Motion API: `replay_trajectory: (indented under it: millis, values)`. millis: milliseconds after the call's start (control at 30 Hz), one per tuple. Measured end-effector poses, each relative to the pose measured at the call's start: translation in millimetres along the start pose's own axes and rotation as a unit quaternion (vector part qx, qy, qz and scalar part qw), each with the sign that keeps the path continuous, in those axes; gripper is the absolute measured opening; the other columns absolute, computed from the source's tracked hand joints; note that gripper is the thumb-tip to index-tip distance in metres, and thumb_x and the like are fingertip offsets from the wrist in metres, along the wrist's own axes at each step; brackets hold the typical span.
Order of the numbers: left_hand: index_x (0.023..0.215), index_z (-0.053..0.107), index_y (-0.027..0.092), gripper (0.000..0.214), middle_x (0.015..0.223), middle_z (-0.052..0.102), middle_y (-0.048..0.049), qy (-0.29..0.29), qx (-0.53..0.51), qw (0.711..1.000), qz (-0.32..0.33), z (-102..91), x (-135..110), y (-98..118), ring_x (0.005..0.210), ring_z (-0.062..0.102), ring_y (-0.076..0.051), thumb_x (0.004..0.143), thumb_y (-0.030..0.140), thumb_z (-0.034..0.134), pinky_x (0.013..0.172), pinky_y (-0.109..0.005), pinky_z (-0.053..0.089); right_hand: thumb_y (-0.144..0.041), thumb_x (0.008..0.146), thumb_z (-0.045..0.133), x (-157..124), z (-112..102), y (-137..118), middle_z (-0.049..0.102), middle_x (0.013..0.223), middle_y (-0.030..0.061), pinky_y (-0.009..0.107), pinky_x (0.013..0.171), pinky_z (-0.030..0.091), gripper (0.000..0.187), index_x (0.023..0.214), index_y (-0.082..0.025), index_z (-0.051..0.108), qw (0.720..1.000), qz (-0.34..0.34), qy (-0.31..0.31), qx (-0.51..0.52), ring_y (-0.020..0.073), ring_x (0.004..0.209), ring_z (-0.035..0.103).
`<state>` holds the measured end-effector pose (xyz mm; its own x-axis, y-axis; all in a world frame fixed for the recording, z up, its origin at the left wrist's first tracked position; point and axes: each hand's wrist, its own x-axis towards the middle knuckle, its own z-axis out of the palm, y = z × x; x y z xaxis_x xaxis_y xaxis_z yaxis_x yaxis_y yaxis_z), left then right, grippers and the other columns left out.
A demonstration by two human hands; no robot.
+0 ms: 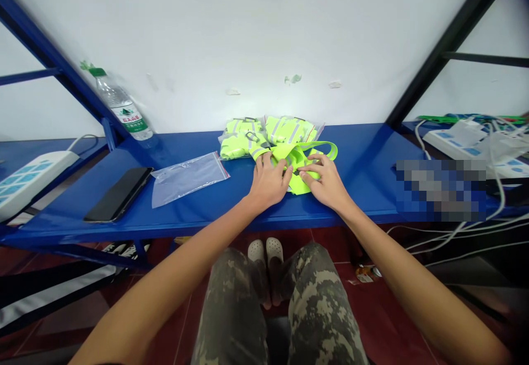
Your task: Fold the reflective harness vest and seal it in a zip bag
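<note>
A neon-yellow reflective vest [303,158] with grey stripes lies loose on the blue shelf [198,210]. My left hand [268,180] and my right hand [324,180] both press down on it, fingers bent and meeting at its middle, pinching the fabric. Just behind it lie bagged folded vests [264,133] of the same colour. An empty clear zip bag [188,176] with a red seal strip lies flat to the left of my left hand.
A black phone [119,194] lies face up at the left. A water bottle [119,106] leans against the blue frame post. White power strips [28,180] [471,139] with cables sit on both sides. White wall behind.
</note>
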<state>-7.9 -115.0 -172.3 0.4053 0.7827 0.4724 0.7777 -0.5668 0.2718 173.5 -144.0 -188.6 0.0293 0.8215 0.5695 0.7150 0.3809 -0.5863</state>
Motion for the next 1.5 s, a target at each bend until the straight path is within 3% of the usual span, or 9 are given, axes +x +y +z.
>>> replay_trajectory:
  millis: [233,367,500,633,833,967,1100,1300,1500]
  values:
    - [0.113,0.054,0.010,0.033,0.111,0.060,-0.0165,-0.037,-0.088,0.995,0.035,2.7,6.3,-3.2,0.107,0.058,-0.028,0.102,0.037,0.038,0.097,-0.044,0.049,-0.029,0.083,0.062,5.3,-1.8,-2.7,0.071,0.112,0.0090,0.047,0.092,0.055,0.017,0.080,-0.023,0.078,0.998,0.035,-0.012,0.052,0.0273,0.104,0.068]
    - [0.121,0.049,0.012,0.033,0.120,0.063,-0.0178,-0.070,-0.134,0.986,0.072,-0.7,8.0,-6.5,0.111,0.061,-0.028,0.102,0.036,0.037,0.097,-0.044,0.050,-0.028,0.081,0.061,10.0,-3.8,-2.7,0.074,0.109,0.0092,0.045,0.097,0.051,0.015,0.074,-0.021,0.072,0.996,0.023,-0.034,0.073,0.0277,0.104,0.069]
    - [0.126,0.050,0.013,0.036,0.126,0.065,-0.0164,-0.098,-0.160,0.977,0.098,-3.4,10.2,-10.2,0.118,0.061,-0.028,0.101,0.033,0.034,0.102,-0.043,0.048,-0.029,0.086,0.054,12.7,-1.5,-0.8,0.073,0.101,0.0088,0.040,0.088,0.052,0.015,0.082,-0.020,0.066,0.993,0.013,-0.087,0.077,0.0252,0.096,0.069]
    - [0.123,0.055,0.016,0.036,0.124,0.067,-0.0122,-0.123,-0.149,0.978,0.074,-5.2,11.3,-9.7,0.115,0.061,-0.026,0.102,0.031,0.030,0.100,-0.043,0.047,-0.025,0.092,0.047,11.7,3.4,1.9,0.070,0.101,0.0080,0.041,0.092,0.049,0.018,0.096,-0.020,0.063,0.992,-0.042,-0.109,0.051,0.0241,0.099,0.063]
    - [0.120,0.059,0.025,0.032,0.132,0.064,-0.0046,-0.159,-0.125,0.979,0.012,-9.0,14.7,-7.3,0.123,0.052,-0.029,0.100,0.031,0.036,0.103,-0.053,0.042,-0.023,0.095,0.052,-2.6,-2.0,-10.5,0.067,0.107,0.0134,0.049,0.095,0.048,0.017,0.093,-0.018,0.068,0.980,-0.152,-0.013,-0.124,0.0299,0.106,0.057]
    - [0.117,0.064,0.024,0.029,0.130,0.066,-0.0033,-0.164,-0.154,0.974,-0.013,-5.6,22.4,-8.4,0.124,0.054,-0.028,0.097,0.026,0.043,0.109,-0.051,0.040,-0.028,0.097,0.056,-15.0,-11.1,-19.7,0.071,0.107,0.0123,0.047,0.093,0.053,0.020,0.104,-0.016,0.070,0.959,-0.234,-0.062,-0.147,0.0290,0.105,0.062]
    - [0.109,0.070,0.023,0.026,0.122,0.072,-0.0032,-0.134,-0.190,0.973,-0.015,1.1,25.0,-11.6,0.119,0.062,-0.025,0.094,0.023,0.048,0.104,-0.042,0.047,-0.049,0.087,0.069,-18.0,-17.5,-17.5,0.068,0.124,0.0158,0.047,0.100,0.054,0.050,0.122,-0.014,0.064,0.960,-0.232,-0.097,-0.120,0.0312,0.115,0.064]
    - [0.105,0.069,0.020,0.018,0.101,0.077,-0.0041,-0.037,-0.233,0.972,-0.014,-0.3,13.7,-11.9,0.096,0.072,-0.020,0.094,0.029,0.058,0.087,-0.032,0.053,-0.034,0.097,0.057,-13.2,-18.3,-13.3,0.066,0.130,0.0145,0.047,0.101,0.054,0.035,0.126,-0.016,0.060,0.959,-0.220,-0.133,-0.120,0.0293,0.118,0.065]
    - [0.086,0.062,0.018,0.032,0.089,0.069,-0.0063,0.054,-0.157,0.985,0.042,-7.7,3.8,-2.0,0.087,0.063,-0.019,0.101,0.039,0.044,0.083,-0.031,0.048,-0.035,0.100,0.050,-6.4,-16.7,-12.0,0.073,0.115,0.0124,0.044,0.089,0.056,0.027,0.116,-0.018,0.063,0.974,-0.164,-0.130,-0.086,0.0287,0.103,0.070]
